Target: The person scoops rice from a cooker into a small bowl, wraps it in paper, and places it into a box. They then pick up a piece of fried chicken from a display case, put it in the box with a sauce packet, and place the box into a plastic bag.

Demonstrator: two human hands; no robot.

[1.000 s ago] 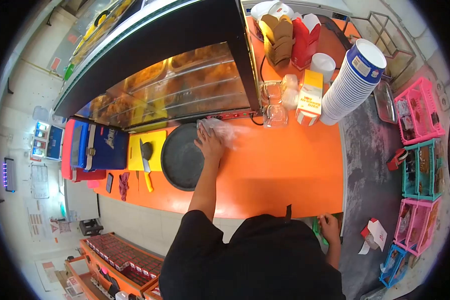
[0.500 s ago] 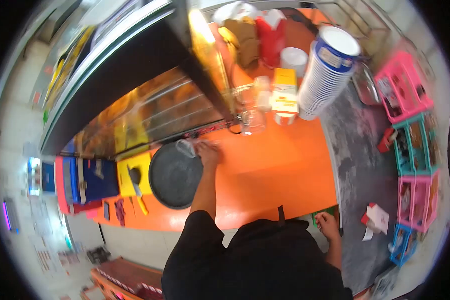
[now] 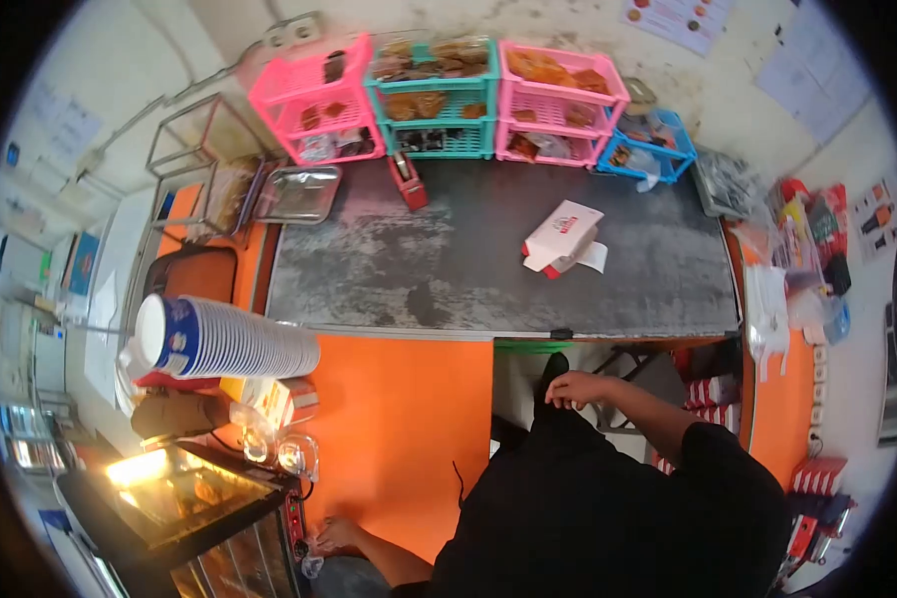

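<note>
My left hand point(image 3: 337, 535) is at the lower left, beside the glass-sided display warmer point(image 3: 239, 553). Its fingers are closed on a crumpled piece of clear plastic point(image 3: 312, 567), whose exact kind I cannot make out. Just below that hand, part of a round dark tray point(image 3: 354, 578) shows on the orange counter point(image 3: 399, 429). My right hand point(image 3: 574, 390) hangs in front of my body with its fingers curled in, and nothing shows in it. Beyond it, a white and red paper food box point(image 3: 565, 237) lies on the dark worktop point(image 3: 448, 269).
A long stack of paper cups point(image 3: 244, 341) leans over the orange counter, near a yellow and white carton point(image 3: 287, 402). Pink baskets point(image 3: 317, 112), teal baskets point(image 3: 437, 105) and a blue basket point(image 3: 653, 149) line the wall. A red tape dispenser-like object point(image 3: 409, 184) and metal tray point(image 3: 299, 194) sit before them.
My view has swung right, from the display warmer to the dark worktop and baskets. The left hand still has the clear plastic near the round tray. My right hand stays curled near my body.
</note>
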